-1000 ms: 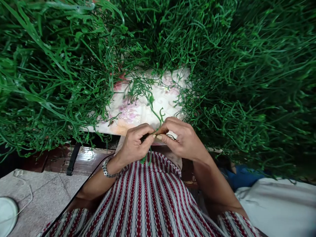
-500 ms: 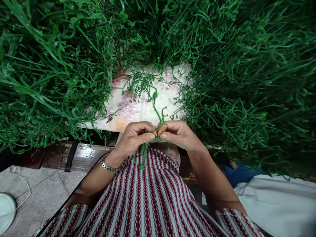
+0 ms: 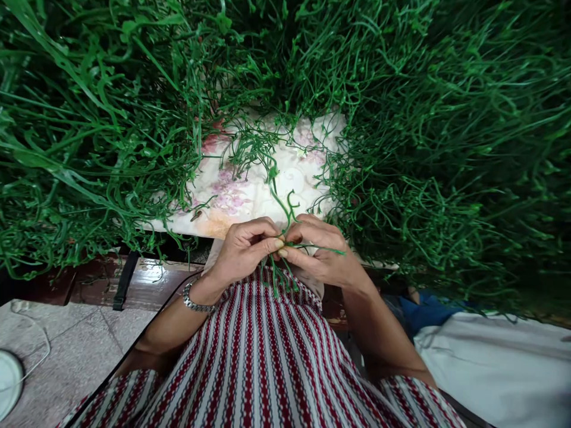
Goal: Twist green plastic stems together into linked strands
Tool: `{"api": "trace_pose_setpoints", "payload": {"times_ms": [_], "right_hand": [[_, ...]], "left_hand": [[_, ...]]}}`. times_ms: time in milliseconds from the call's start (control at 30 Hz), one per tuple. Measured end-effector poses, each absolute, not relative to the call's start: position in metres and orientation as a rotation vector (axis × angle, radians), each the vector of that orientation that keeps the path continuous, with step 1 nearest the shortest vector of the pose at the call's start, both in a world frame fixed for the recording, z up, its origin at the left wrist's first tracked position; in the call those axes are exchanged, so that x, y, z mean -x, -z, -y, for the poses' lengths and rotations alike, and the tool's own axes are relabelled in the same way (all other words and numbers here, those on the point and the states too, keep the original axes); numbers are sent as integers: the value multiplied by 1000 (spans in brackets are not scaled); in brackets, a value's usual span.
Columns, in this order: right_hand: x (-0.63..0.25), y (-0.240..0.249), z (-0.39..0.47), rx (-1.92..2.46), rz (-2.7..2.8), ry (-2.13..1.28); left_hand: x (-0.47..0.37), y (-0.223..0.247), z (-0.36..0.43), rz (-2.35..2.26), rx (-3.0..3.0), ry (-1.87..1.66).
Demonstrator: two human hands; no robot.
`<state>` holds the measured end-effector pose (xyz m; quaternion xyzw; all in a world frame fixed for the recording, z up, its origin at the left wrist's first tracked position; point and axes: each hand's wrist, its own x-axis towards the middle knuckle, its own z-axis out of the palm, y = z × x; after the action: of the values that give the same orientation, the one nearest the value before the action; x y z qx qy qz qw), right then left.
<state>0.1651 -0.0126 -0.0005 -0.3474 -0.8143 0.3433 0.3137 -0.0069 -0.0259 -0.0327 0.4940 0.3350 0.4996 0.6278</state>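
Close together in front of my striped garment, my left hand (image 3: 247, 248) and my right hand (image 3: 325, 252) both pinch a thin green branching stem (image 3: 282, 205). Its longer part curves up and away over the cloth. Shorter green sprigs (image 3: 281, 279) hang below the fingertips, and one thin piece (image 3: 332, 250) lies across my right fingers. My thumbs meet at the junction and hide just where the pieces join. Just beyond my hands, a small clump of green stems (image 3: 254, 145) rests on a flower-patterned cloth (image 3: 267, 205).
Tangled heaps of green stems rise at the left (image 3: 98, 142), at the back and at the right (image 3: 437, 154). A dark strap (image 3: 126, 279) hangs over a brown wooden edge (image 3: 156, 274). A round white object (image 3: 9, 383) with a cord stands on the floor, lower left. White fabric (image 3: 495, 362) lies lower right.
My right hand has turned, its fingers now reaching over the stem. The hanging sprigs have swung right, and the stem's upper end has tipped slightly left. My left hand stays nearly in place.
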Motion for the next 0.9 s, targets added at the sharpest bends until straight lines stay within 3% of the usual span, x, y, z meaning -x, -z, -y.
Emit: {"api": "trace_pose_setpoints", "payload": {"times_ms": [533,767,900], "right_hand": [[-169,-4,13,1039,2383,-862],[-168,-3,12,1047,2520,-269],[-167,1,15,1043,2444,-151]], "left_hand": [[12,27,27,-894,-1296,-1001],[8,21,29,-1028,-1215,-919],[8,20,29,-1041,-1125,-956]]}}
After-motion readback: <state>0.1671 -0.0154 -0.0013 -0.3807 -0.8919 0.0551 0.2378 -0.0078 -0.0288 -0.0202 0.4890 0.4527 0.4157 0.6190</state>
